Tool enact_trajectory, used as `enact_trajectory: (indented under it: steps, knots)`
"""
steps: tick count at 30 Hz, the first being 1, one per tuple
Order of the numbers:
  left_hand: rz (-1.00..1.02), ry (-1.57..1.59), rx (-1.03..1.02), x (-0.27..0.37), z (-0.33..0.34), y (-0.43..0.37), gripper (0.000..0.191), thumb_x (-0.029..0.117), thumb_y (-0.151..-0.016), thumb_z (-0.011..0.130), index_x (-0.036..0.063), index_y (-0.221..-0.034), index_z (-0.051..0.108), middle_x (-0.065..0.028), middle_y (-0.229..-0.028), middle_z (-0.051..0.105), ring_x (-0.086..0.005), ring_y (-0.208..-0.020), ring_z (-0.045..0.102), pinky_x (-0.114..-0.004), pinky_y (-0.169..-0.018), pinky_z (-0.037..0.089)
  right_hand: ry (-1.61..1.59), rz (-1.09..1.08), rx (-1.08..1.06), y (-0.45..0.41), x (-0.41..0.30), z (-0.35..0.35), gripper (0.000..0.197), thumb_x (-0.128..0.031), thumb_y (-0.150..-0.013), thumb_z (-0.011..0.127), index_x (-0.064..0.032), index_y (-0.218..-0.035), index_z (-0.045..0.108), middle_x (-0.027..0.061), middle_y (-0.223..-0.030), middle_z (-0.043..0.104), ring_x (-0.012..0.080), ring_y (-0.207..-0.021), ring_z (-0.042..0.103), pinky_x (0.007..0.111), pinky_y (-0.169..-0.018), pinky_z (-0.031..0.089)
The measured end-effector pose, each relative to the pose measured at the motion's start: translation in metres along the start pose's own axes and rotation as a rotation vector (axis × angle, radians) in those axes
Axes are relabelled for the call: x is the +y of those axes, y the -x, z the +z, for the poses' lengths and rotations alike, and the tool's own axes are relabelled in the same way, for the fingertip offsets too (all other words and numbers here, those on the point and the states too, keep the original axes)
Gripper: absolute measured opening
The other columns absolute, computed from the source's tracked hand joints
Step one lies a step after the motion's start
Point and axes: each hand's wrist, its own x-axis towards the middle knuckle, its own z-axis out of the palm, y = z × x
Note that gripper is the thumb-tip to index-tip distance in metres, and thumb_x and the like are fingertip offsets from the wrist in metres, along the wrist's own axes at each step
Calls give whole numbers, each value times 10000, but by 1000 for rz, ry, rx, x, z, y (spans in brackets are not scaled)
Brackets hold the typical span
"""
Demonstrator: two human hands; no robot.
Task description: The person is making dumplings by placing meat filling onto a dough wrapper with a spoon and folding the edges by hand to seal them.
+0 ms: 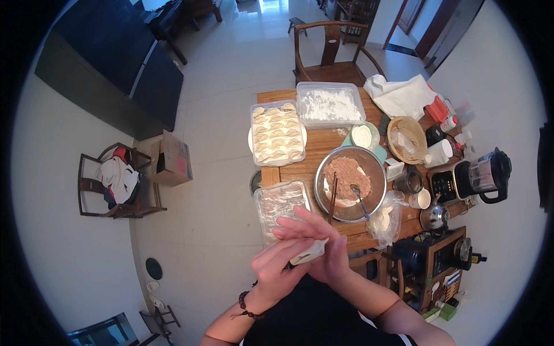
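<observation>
A folded dumpling (310, 253) of pale dough is held between my two hands, close in front of my chest. My left hand (279, 264), with a beaded bracelet at the wrist, has its fingers over the dumpling's left side. Cupped under and behind it is my right hand (331, 248), its fingers stretched towards the upper left. Just beyond them lies a flour-dusted plastic tray (282, 201), partly covered by the hands. A steel bowl (320, 190) of minced filling (348, 173) stands ahead, with chopsticks (333, 194) and a spoon (360, 201) in it.
Rows of dumplings fill a plastic tray (252, 134) at the wooden table's (318, 149) far left. Behind are a floured container (363, 110) and a small bowl of white powder (362, 136). A plastic bag (387, 225), kettle (435, 216) and blender (484, 173) stand right.
</observation>
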Motion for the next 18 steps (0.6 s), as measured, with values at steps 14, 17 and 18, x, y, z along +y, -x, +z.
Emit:
enact_trajectory:
  steps: [14,17,18]
  knots:
    - [319,-95,-204,-33,-92,-1,531,206,-691,897,117,-1184,723,-7,-940,669,-194,-718,628,-300,-622,528,-503,289,439,-9,25,57,495,-405,-1112,323,-40,-1393,504,232,-1434,541,390,-1349,509,528,-1174,386]
    - [415,-164,-288,-41,-129,5,499,225,-694,889,154,-1165,743,27,-961,661,-170,-728,614,-292,-612,522,-446,242,469,-1,50,85,504,-399,-1113,322,-21,-1403,485,248,-1464,505,397,-1384,473,535,-1180,378]
    - [470,-182,-276,-45,-140,10,479,232,-695,883,174,-1153,752,43,-964,655,-157,-731,600,-283,-605,515,-486,253,464,4,59,96,509,-400,-1113,318,-16,-1405,479,254,-1472,494,399,-1396,458,534,-1181,377]
